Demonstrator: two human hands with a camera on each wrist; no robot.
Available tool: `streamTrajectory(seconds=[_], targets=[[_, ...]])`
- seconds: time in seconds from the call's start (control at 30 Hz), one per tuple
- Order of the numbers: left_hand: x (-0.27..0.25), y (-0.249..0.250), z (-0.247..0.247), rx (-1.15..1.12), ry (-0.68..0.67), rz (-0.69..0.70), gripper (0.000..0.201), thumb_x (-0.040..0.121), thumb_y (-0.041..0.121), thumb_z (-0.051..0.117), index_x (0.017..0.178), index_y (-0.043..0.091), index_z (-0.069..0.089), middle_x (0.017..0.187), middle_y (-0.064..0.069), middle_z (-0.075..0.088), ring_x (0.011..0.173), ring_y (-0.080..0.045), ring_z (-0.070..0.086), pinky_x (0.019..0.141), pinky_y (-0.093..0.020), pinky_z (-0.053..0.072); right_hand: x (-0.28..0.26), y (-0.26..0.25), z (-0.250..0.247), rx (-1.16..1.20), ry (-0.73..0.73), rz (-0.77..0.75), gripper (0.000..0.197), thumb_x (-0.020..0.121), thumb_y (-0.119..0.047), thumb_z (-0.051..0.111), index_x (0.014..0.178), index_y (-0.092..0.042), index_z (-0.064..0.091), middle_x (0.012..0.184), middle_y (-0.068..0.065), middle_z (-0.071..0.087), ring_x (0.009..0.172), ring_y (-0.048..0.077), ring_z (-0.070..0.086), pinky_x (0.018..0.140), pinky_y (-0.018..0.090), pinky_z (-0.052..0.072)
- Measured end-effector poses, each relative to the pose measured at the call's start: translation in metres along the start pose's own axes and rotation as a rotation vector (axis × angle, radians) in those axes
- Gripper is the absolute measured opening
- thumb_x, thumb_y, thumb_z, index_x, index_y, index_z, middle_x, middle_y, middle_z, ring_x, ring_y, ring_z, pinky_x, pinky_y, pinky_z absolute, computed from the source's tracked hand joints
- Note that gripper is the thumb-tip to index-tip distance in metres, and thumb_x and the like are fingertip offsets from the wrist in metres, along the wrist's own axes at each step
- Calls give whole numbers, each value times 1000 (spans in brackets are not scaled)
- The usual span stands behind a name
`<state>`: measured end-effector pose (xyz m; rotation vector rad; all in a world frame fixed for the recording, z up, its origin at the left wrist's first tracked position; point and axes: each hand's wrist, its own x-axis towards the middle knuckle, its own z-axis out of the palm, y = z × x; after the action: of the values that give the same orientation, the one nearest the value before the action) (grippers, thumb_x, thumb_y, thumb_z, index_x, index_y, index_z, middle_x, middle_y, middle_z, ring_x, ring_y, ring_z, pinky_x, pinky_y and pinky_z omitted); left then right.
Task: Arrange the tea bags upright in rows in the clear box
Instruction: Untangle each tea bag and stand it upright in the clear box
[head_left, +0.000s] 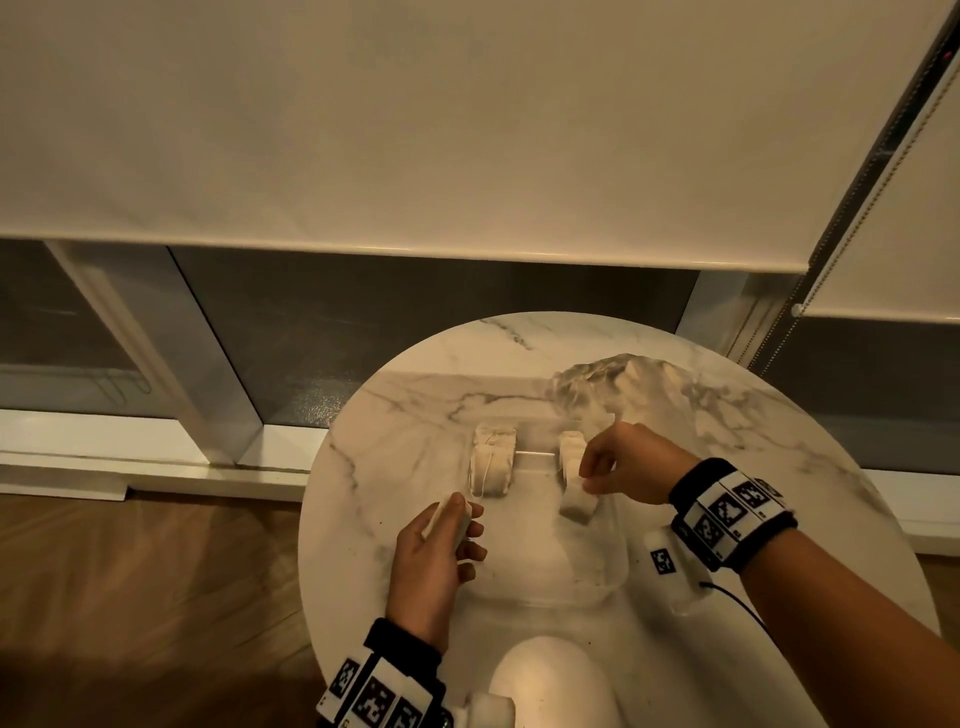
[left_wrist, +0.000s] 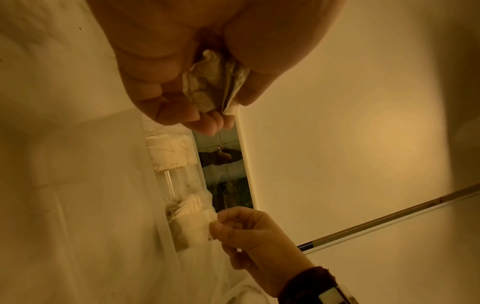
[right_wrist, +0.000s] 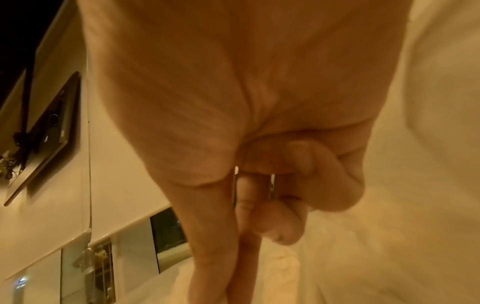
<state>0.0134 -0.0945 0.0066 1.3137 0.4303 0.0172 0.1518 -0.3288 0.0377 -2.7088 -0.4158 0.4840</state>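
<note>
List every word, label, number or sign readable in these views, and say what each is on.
No readable words or numbers in any view.
Left wristband: black-and-white square marker patterns, no letters; the tiny print beneath them is too small to read.
Right wristband: the same kind of markers, small print too blurred to read.
Tea bags and clear box: no print visible.
</note>
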Motion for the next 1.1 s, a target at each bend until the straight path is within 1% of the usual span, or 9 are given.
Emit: streamTrajectory(seconds=[0.13, 0.23, 0.3, 0.47, 0.63, 0.73, 0.9, 1.0, 1.1], targets=[[4, -2, -2, 34, 8, -8, 34, 101, 31, 52, 94, 6, 73, 79, -5, 63, 66, -16, 57, 59, -29, 41, 17, 0, 2, -116, -55, 19, 8, 84, -23, 79, 92, -24, 76, 81, -13, 66, 75, 3, 61, 64, 14, 43], [6, -4, -3, 64, 15, -28, 34, 102, 32, 52, 95, 5, 72, 80, -5, 63, 65, -15, 58, 59, -30, 41, 30, 1, 10, -220, -34, 59, 7, 84, -27, 77, 91, -30, 75, 92, -10, 70, 87, 12, 66, 72, 22, 48], [6, -4, -3, 72, 19, -38, 35, 102, 32, 52, 95, 4, 72, 80, -6, 63, 65, -15, 59, 58, -30, 41, 37, 4, 15, -277, -3, 83, 6, 84, -31, 75, 89, -33, 73, 97, -9, 70, 89, 14, 66, 75, 26, 51], [6, -4, -4, 87, 21, -38, 34, 102, 32, 52, 95, 5, 72, 80, -5, 63, 65, -15, 59, 58, -29, 42, 44, 10, 22, -337, 37, 109, 8, 85, -31, 71, 93, -34, 70, 101, -9, 68, 89, 17, 65, 71, 25, 44], [6, -4, -3, 97, 25, -40, 35, 102, 32, 52, 95, 5, 72, 79, -4, 63, 64, -14, 59, 57, -29, 41, 47, 14, 25, -313, 63, 122, 7, 88, -30, 68, 89, -37, 67, 101, -8, 68, 89, 17, 64, 71, 25, 44], [6, -4, -4, 99, 16, -46, 35, 101, 33, 52, 95, 5, 72, 80, -4, 63, 66, -15, 59, 58, -29, 41, 47, 17, 26, -295, 94, 116, 9, 88, -28, 68, 90, -37, 66, 103, -8, 68, 89, 16, 64, 71, 25, 45], [3, 1, -5, 47, 10, -35, 34, 102, 31, 52, 96, 5, 73, 83, -10, 63, 67, -21, 60, 55, -30, 40, 35, 11, 13, -175, 186, 106, 19, 89, -35, 70, 108, -32, 70, 109, -8, 67, 96, 14, 62, 81, 28, 52], [-1, 11, -1, -101, -36, -61, 36, 101, 30, 49, 99, 1, 70, 83, -13, 62, 65, -25, 61, 54, -31, 38, 12, -3, 2, -29, 376, 102, 16, 91, -37, 67, 106, -32, 71, 104, -12, 65, 94, 11, 60, 80, 29, 51], [-9, 25, 6, -337, -165, -167, 40, 96, 38, 49, 100, 4, 71, 86, -13, 64, 69, -26, 63, 58, -31, 42, -17, -22, 0, 349, 500, 20, 6, 91, -32, 71, 96, -30, 72, 93, -15, 68, 80, 5, 62, 71, 24, 49]])
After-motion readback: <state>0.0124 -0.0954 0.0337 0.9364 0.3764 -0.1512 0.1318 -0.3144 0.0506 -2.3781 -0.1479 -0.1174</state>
